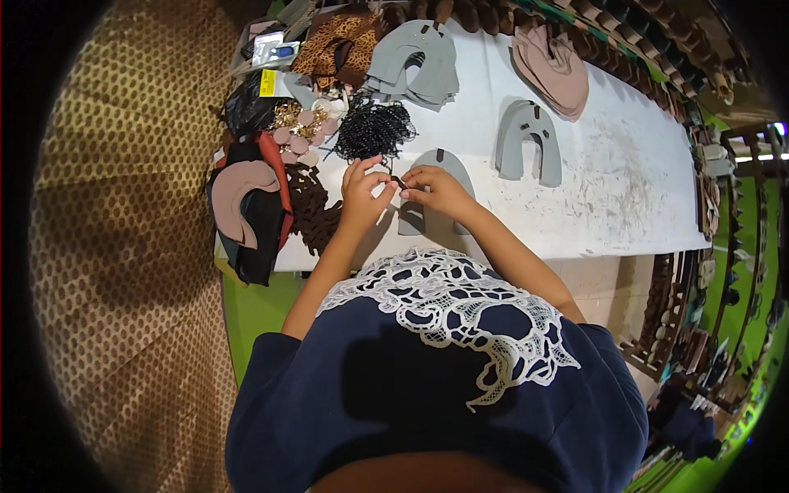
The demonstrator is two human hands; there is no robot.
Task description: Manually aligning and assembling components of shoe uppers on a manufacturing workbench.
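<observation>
A grey, horseshoe-shaped cutout (433, 191) lies flat on the white table (625, 197), its arch toward 12 o'clock and its two legs toward 6 o'clock, with a small dark tab at the top of the arch. Both hands meet over its upper left part. The left hand (363, 191) sits at 9 o'clock of the cutout, fingers curled and pinching a tiny dark piece (397, 180); the right hand (437, 187) lies across the arch, fingertips closed on the same piece from 3 o'clock. The piece is too small to tell its shape. Just at 12 o'clock of the hands lies a heap of black beads (374, 129). At 2 o'clock, apart from the hands, lies a second grey cutout (528, 140), and farther up a grey stack (415, 62) and a pink stack (552, 67). At 9 o'clock a pile of brown strips (315, 205) lies near the left hand, beside a pink piece (240, 195) on black material.
</observation>
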